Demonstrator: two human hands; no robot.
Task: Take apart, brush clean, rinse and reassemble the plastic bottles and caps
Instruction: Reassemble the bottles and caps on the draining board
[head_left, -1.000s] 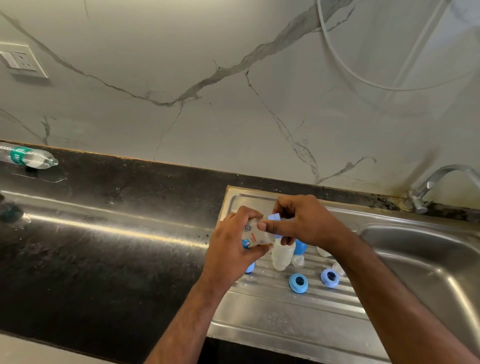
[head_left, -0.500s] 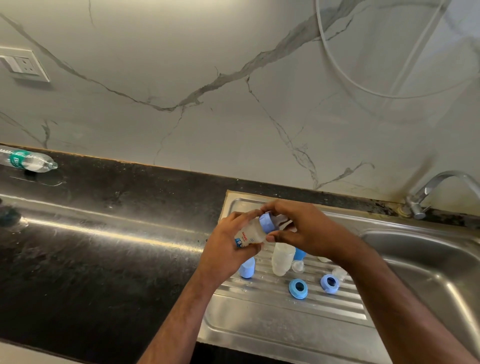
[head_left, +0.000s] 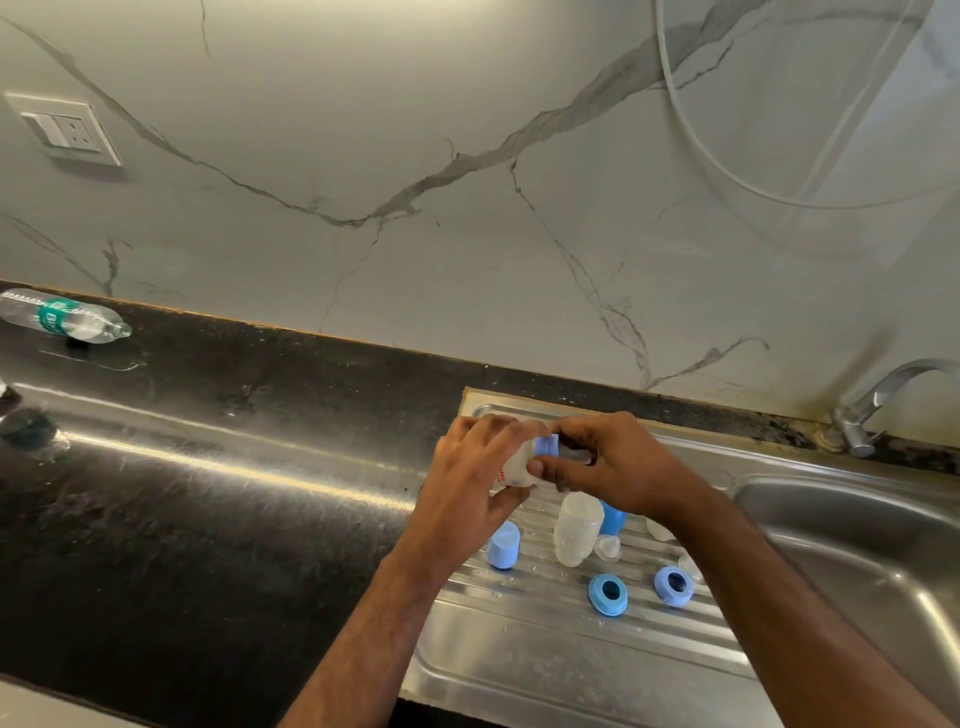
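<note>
While the left hand (head_left: 470, 486) grips a small white bottle (head_left: 514, 467) above the ribbed steel drainboard (head_left: 545, 660), the right hand (head_left: 605, 462) pinches the blue cap (head_left: 546, 446) on its neck. Below them stand a clear bottle (head_left: 575, 527) and a pale blue cap (head_left: 503, 544), with two blue rings (head_left: 608, 595) lying nearer.

Your bottle (head_left: 511, 465) is milky white with red print, its collar (head_left: 546, 446) pale blue. On the silver ribbed drainboard (head_left: 545, 654) you have two blue rings (head_left: 608, 595), a light blue cap (head_left: 503, 545) and a frosted clear bottle (head_left: 575, 527). The desk (head_left: 208, 493) is speckled black; the wall (head_left: 467, 156) is grey-veined white marble.
</note>
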